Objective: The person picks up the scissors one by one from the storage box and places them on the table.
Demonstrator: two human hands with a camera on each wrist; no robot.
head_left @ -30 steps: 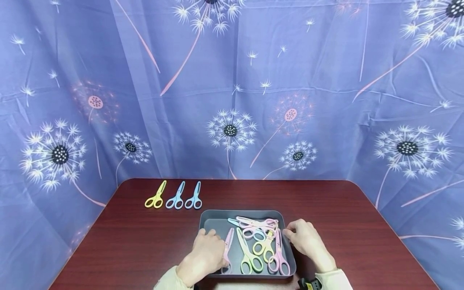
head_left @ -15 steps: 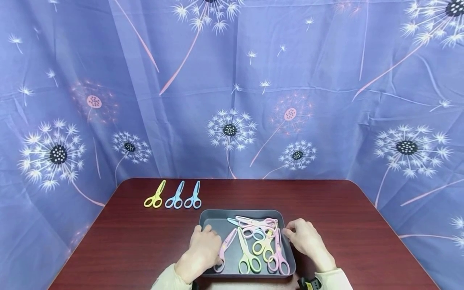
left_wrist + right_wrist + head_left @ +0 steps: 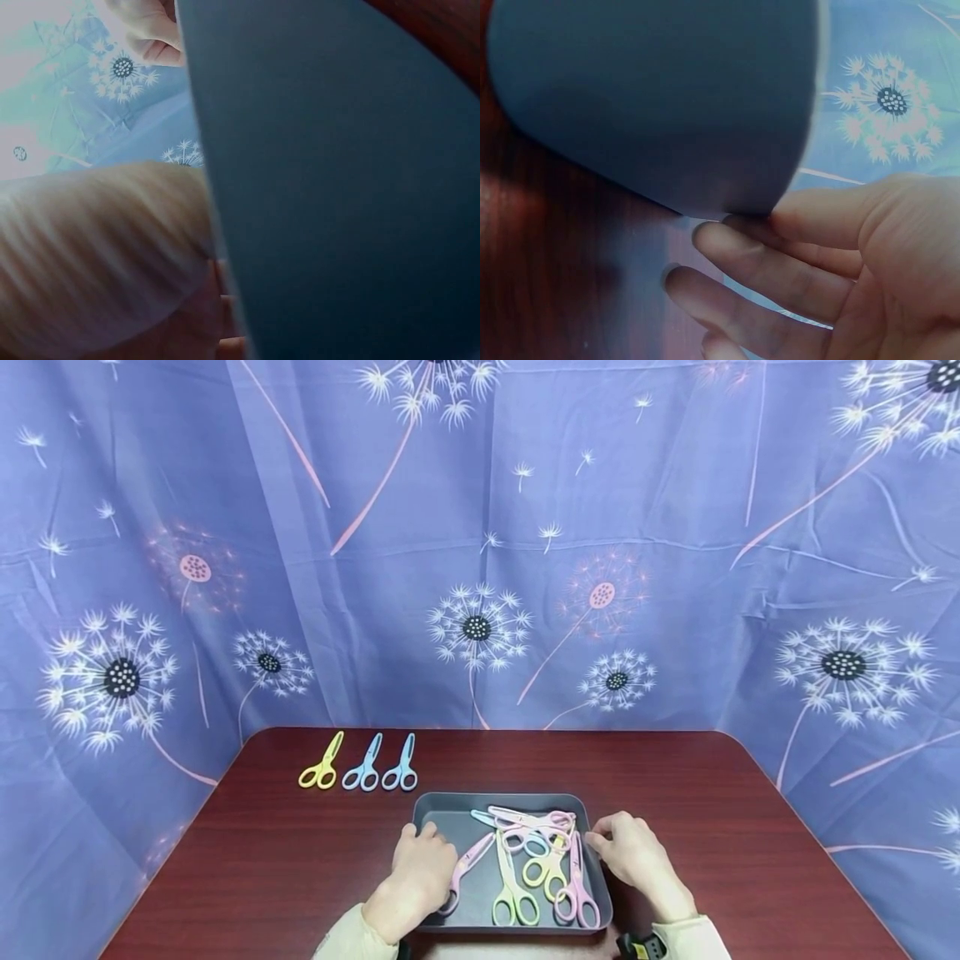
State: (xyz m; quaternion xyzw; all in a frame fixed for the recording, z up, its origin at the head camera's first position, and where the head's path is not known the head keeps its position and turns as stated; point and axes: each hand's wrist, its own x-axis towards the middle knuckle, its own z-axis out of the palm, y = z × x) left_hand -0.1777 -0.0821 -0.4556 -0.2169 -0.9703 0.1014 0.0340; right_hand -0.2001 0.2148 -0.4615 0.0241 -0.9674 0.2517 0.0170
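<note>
A dark grey tray (image 3: 498, 797) lies at the front middle of the table with several pink, yellow and blue scissors in it. My left hand (image 3: 416, 872) reaches over the tray's left side and holds pink scissors (image 3: 474, 852) by the handle. The hand partly covers that handle, and their blades slant up and right. Beside them lie pale yellow-green scissors (image 3: 513, 887). At the tray's right edge, my right hand (image 3: 636, 858) pinches the rim; the right wrist view shows thumb and fingers (image 3: 731, 241) at the tray's wall. In the left wrist view, the tray wall (image 3: 337, 165) hides most fingers.
At the back left of the dark red wooden table (image 3: 300, 860), yellow scissors (image 3: 324, 767) and two blue scissors (image 3: 367, 767) lie in a row, tips away. A blue dandelion-print curtain (image 3: 480, 543) hangs behind the table.
The pink scissors by my left hand have turned inside the tray, handle shifting left and tips right. My left hand has slid slightly left; the right hand has stayed put.
</note>
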